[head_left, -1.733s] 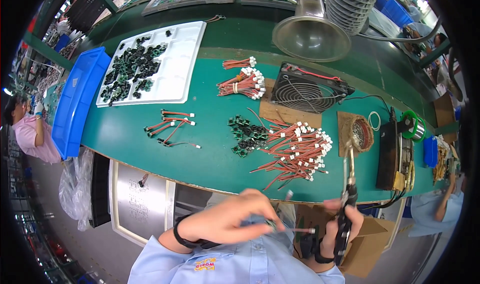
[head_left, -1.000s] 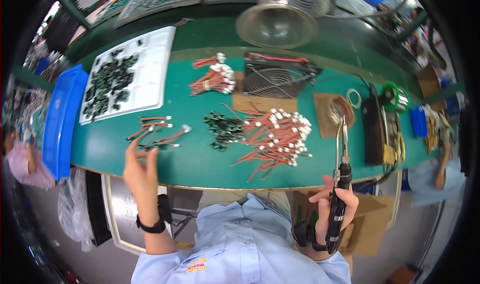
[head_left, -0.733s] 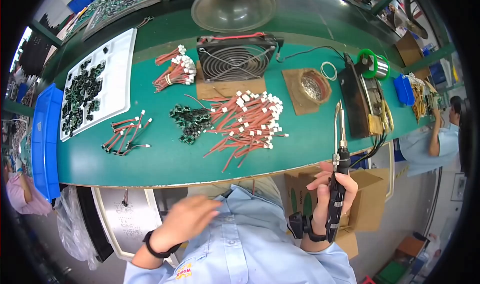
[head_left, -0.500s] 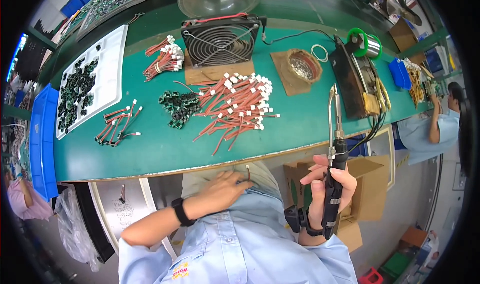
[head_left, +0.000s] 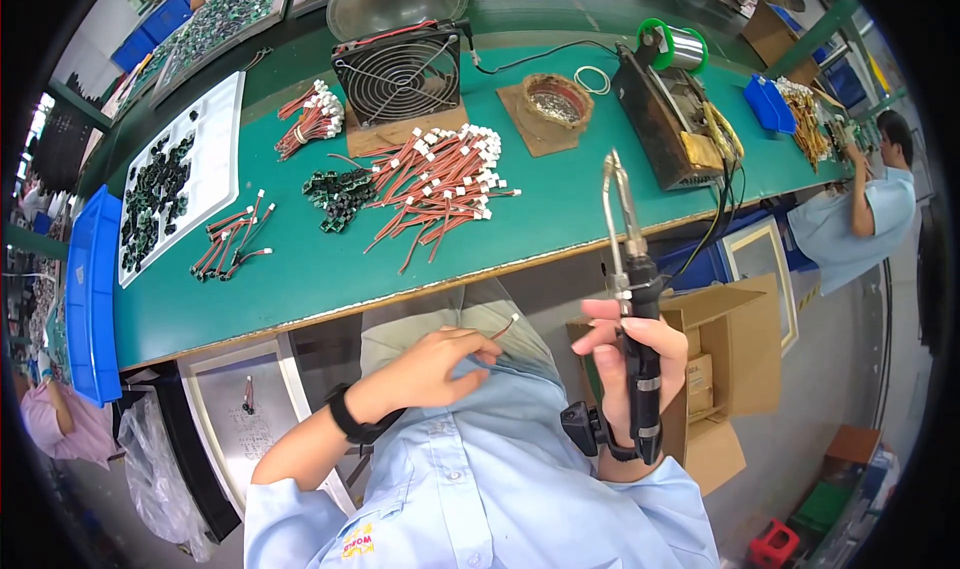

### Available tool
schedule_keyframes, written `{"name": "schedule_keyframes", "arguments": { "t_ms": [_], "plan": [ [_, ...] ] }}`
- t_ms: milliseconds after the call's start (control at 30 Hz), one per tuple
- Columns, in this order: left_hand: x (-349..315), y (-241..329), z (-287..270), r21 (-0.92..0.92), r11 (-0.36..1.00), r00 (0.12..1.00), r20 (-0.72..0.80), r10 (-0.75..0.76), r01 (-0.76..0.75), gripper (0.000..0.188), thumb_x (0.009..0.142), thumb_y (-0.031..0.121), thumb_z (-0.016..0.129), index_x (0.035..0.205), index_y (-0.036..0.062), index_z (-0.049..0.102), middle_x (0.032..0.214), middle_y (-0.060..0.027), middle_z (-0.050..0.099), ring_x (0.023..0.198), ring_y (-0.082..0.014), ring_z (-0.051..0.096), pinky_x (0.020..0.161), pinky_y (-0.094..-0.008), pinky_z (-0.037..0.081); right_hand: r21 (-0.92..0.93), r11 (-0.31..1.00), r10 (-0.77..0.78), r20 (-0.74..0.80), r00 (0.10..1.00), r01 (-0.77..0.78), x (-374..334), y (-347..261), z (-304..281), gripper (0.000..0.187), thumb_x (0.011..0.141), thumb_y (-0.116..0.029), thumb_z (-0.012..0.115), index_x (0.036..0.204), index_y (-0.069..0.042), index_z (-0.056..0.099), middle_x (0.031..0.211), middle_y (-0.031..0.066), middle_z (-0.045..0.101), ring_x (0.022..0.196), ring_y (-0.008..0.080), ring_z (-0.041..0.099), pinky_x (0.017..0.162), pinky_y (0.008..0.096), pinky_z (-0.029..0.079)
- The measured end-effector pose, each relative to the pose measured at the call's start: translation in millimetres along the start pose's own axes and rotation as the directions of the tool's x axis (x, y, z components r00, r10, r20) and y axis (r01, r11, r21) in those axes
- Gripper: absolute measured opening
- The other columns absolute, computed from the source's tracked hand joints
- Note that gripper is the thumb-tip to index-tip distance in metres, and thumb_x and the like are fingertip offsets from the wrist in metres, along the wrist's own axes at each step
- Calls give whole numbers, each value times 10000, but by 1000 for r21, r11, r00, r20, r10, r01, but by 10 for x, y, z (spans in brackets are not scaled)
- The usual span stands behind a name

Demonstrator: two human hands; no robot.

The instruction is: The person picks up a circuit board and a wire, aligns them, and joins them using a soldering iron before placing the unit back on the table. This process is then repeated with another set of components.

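My right hand (head_left: 665, 354) is wrapped round the black handle of a soldering iron (head_left: 646, 274), held upright with its metal tip and a thin bent side tube pointing up over the bench edge. Low in front of my body, my left hand (head_left: 445, 364) has its fingers closed on a short wire lead (head_left: 507, 326); its white plug sticks out past the fingertips, and the end inside the hand is hidden. On the bench lie a pile of red-brown wire leads (head_left: 440, 189) with white plugs, a heap of small green-and-black circuit boards (head_left: 338, 199) and several wired boards (head_left: 232, 244).
A black fan (head_left: 400, 81) stands behind the piles. A white tray (head_left: 222, 159) of small boards and a blue bin (head_left: 92, 299) are at left. Rightward are a round solder pot (head_left: 557, 104), a soldering station (head_left: 650, 119) and a green-rimmed solder spool (head_left: 680, 49). A co-worker (head_left: 850, 214) sits far right.
The view has shifted, so the bench appears further up and left. My left hand has lifted slightly, and the wire lead now tilts to the right. My right hand still grips the soldering iron.
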State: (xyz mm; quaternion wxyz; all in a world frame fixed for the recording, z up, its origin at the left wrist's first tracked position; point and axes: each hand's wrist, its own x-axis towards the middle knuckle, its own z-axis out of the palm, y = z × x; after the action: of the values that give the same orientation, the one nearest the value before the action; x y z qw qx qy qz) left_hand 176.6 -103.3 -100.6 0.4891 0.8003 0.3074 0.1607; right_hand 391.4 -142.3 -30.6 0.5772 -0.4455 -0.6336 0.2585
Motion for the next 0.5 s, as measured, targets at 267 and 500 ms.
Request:
{"name": "schedule_keyframes", "arguments": {
  "t_ms": [267,500],
  "plan": [
    [-65,931,-214,-173,980,996,-16,93,-94,160,799,40,582,952,17,622,905,-122,636,874,-294,601,822,-345,457,-91,969,-193,305,932,231,22,21,-29,427,680,26,683,1066,-88,540,755,50,622,678,216,585,731,333,468],
    [163,823,-13,-259,953,988,-64,143,-154,199,788,-6,573,977,24,624,932,-114,626,939,-302,583,832,-344,453,-139,972,-157,232,960,192,-97,80,-328,457,611,58,687,1031,-68,559,721,21,599,611,188,544,644,294,462]
  ]
}}
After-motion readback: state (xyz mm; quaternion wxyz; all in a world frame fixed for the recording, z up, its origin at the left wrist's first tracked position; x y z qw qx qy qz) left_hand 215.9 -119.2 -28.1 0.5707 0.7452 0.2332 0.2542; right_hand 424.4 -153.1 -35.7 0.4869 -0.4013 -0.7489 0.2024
